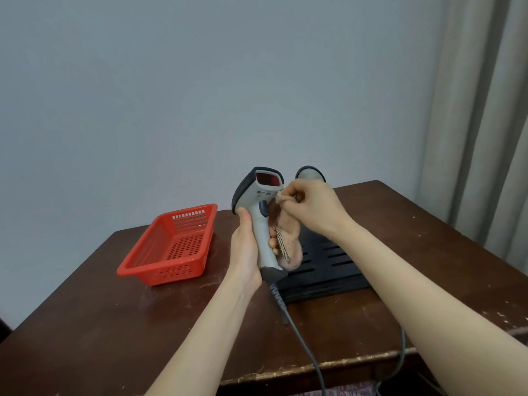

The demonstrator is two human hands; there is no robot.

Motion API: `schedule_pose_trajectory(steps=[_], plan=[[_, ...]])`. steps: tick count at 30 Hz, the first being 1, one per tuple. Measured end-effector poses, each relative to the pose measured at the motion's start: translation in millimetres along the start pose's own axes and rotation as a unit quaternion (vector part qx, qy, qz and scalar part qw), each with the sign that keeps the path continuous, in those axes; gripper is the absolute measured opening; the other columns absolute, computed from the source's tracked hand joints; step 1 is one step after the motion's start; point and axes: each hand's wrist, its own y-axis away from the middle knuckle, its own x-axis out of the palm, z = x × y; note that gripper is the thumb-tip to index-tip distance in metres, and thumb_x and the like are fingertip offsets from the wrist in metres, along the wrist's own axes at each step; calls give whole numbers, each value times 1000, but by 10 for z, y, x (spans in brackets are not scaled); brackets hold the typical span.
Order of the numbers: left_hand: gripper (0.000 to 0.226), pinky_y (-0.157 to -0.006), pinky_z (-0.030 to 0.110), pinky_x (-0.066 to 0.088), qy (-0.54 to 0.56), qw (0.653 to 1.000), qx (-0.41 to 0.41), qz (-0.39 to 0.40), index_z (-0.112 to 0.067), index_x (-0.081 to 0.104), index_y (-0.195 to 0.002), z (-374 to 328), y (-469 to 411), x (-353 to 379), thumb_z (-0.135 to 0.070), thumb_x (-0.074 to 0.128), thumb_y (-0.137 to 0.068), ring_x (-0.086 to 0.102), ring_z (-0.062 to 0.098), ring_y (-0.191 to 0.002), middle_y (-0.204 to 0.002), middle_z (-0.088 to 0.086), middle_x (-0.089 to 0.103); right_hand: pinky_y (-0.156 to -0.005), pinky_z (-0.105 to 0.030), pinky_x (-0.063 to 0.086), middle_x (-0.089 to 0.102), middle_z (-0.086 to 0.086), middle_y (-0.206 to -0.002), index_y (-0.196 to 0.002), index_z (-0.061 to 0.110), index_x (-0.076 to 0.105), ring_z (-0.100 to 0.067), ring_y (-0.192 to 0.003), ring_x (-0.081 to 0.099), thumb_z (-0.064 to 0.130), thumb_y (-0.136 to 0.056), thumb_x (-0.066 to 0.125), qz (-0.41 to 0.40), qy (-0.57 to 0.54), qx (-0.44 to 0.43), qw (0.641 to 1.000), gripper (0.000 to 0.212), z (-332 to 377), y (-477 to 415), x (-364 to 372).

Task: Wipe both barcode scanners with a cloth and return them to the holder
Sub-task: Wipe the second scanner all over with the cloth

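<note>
Farthest from the fingers, off to the left of the left hand, a red perforated basket (151, 244) sits on the brown wooden table (114, 324). The left hand (245, 252) wraps its fingers and thumb round the handle of a grey barcode scanner (261, 212), holding it upright above the table with its red window facing the camera; its fingertips (273, 243) show on the handle's right side. A coiled grey cable (277, 298) runs from the handle's base, below that hand, down past the table's near edge. Just right of those fingertips hangs a pinkish cloth (287, 238), its top pinched in the curled thumb and fingers of the right hand (311, 207) and held against the scanner just under the window. Behind the right-hand knuckles the head of a second scanner (310, 174) shows; its lower part is hidden. Beneath the right wrist lies the black slotted holder (334, 270), and a pale curtain (485, 110) hangs at far right.
</note>
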Motion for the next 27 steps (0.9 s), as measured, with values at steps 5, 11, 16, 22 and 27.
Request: schedule_pose_trajectory(steps=[5, 11, 16, 22, 27], plan=[[60, -38, 24, 37, -19, 1000, -2, 17, -7, 56, -87, 25, 20, -15, -63, 35, -91, 42, 14, -40, -54, 4, 49, -63, -15, 44, 63, 13, -71, -78, 22, 64, -1, -65, 54, 15, -84, 59, -136, -99, -22, 986, 10, 246, -85, -95], [63, -43, 25, 43, -18, 1000, -3, -19, -7, 63, -90, 32, 25, 19, -64, 38, -91, 53, 17, -44, -62, 6, 59, -78, -18, 48, 66, 20, -79, -80, 26, 65, 2, -80, 60, 12, -83, 59, 7, -6, -77, 997, 15, 218, -47, -35], [62, -39, 23, 35, -30, 1000, -9, 1, -7, 50, -88, -60, 21, -38, -67, 35, -90, 40, 16, -43, -53, 5, 46, -67, -23, 43, 67, 9, -84, -80, 24, 63, -5, -76, 58, 13, -84, 54, -98, 25, 30, 994, 15, -26, -42, -63], [56, -37, 22, 38, -37, 999, 8, 16, -8, 56, -90, -2, 57, 67, -60, 36, -94, 42, 14, -39, -52, 4, 49, -70, -27, 49, 71, 8, -80, -80, 23, 70, -4, -72, 60, 14, -82, 59, -115, -57, -34, 991, 14, 240, -105, -42], [54, -37, 22, 39, -26, 1000, 4, 13, -6, 57, -93, 26, 65, 39, -57, 37, -94, 44, 13, -39, -54, 4, 52, -73, -32, 51, 70, 8, -84, -79, 29, 69, -16, -84, 63, 16, -85, 52, -86, 60, 26, 994, 22, 108, -136, -87]])
